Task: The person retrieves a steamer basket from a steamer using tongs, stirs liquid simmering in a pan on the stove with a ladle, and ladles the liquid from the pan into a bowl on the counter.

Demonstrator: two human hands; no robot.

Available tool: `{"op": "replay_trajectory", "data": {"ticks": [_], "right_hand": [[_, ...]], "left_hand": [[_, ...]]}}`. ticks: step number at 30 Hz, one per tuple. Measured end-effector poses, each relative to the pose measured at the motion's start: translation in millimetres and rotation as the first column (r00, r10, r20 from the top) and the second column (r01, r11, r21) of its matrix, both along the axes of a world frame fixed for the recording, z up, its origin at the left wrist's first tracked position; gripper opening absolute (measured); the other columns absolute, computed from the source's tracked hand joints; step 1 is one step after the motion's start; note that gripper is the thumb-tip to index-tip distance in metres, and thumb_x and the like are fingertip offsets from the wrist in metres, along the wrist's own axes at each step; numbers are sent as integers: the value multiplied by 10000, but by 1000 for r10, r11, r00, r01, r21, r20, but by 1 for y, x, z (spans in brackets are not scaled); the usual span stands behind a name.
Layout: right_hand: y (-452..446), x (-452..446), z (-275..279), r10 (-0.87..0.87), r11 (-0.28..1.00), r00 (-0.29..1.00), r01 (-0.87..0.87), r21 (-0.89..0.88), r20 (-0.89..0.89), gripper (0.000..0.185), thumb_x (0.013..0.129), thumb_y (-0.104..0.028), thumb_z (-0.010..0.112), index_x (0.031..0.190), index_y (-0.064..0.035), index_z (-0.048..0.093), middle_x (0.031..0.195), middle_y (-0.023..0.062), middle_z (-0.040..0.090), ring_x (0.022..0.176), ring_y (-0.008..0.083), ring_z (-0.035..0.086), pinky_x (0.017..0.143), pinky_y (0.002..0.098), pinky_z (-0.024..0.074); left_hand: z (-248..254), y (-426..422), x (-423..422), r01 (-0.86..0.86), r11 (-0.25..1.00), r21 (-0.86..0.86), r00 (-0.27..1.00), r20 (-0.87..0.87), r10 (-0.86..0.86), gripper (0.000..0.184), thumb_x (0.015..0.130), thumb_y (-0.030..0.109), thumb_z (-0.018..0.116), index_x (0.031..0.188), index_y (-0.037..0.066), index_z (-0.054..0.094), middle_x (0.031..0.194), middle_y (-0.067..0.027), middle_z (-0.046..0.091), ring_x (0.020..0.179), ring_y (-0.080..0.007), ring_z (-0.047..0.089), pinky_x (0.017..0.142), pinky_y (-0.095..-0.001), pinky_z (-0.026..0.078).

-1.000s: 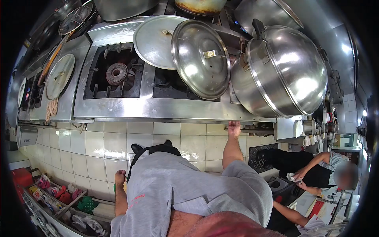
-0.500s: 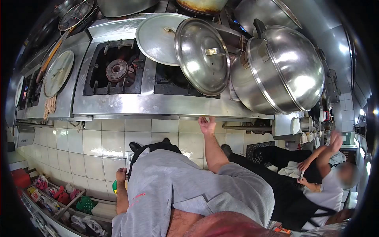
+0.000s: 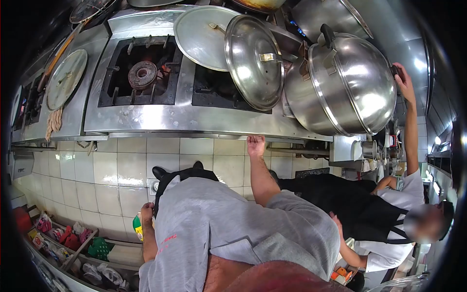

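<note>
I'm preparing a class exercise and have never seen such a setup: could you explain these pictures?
There is no machine, just a person's bare hands, seen by a head-worn camera looking forward and down. The right hand is at the front edge of the stove; the left hand hangs at the side. Whether either holds anything is unclear. On the stove are round metal lids and a rounded steel vessel. Another person's hand is at the vessel's far side.
</note>
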State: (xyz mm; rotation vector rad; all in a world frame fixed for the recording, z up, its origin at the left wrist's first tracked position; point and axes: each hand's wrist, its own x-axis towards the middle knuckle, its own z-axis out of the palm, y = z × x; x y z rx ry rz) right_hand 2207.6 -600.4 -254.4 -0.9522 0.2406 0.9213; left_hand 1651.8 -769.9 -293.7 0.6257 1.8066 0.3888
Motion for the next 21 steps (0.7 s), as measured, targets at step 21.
{"op": "replay_trajectory", "data": {"ticks": [21], "right_hand": [[3,11,-8,92,985,984,-68,-159,151,385,873,-32,388,1182,-258,360,1099,105,503,915,307,512,790,444,439]], "left_hand": [[-16,-15,-8,11,1000,-20,1000,-25,-11,283,862,259,574,1033,34,586,787,-9,606,578,-103,536,474,-240,409]]}}
